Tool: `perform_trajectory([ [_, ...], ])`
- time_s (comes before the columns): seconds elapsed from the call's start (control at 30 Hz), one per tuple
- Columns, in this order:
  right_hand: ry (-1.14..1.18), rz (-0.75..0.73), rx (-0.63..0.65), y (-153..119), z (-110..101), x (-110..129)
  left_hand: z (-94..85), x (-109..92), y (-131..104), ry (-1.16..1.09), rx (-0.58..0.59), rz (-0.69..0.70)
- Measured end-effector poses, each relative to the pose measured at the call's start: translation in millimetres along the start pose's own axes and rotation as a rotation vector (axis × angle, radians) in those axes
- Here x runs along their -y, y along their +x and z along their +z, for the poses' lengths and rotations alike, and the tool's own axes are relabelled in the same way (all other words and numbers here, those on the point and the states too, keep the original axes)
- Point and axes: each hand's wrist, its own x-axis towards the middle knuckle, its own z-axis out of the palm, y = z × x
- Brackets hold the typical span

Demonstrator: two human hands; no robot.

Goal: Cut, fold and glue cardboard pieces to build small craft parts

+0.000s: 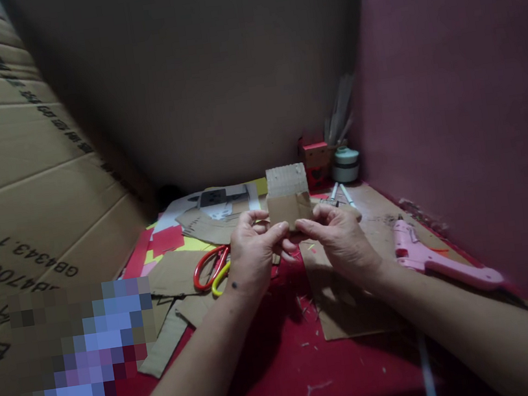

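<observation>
Both hands hold a small folded piece of corrugated cardboard (pixel 288 196) above a red table (pixel 278 366). My left hand (pixel 251 254) pinches its lower left corner between thumb and fingers. My right hand (pixel 343 239) pinches its lower right edge. The piece stands upright, its pale fluted top edge facing me. Just left of my left hand, red and yellow scissors (pixel 211 271) lie on cardboard scraps.
A pink glue gun (pixel 429 258) lies at the right by a maroon wall. Cardboard scraps (pixel 342 305) and coloured paper (pixel 166 241) cover the table's middle and left. A red box (pixel 315 159), a small jar (pixel 346 164) and pens (pixel 345 194) stand at the back. A printed cardboard wall (pixel 22 192) closes the left.
</observation>
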Motion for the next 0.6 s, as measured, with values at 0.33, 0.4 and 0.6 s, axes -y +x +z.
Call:
perform_trajectory([
  [0.33,0.237,0.008,0.013,0.2,5.7,1.1,-4.1,3.1,-0.7,0.000,0.008,0.043],
  [0.4,0.250,0.009,0.016,0.6,6.0,2.1,-2.2,2.2,-1.3,0.013,-0.010,0.035],
  [0.6,0.222,0.026,0.007,2.2,4.1,7.3,2.6,-0.6,-2.8,0.038,-0.034,0.047],
])
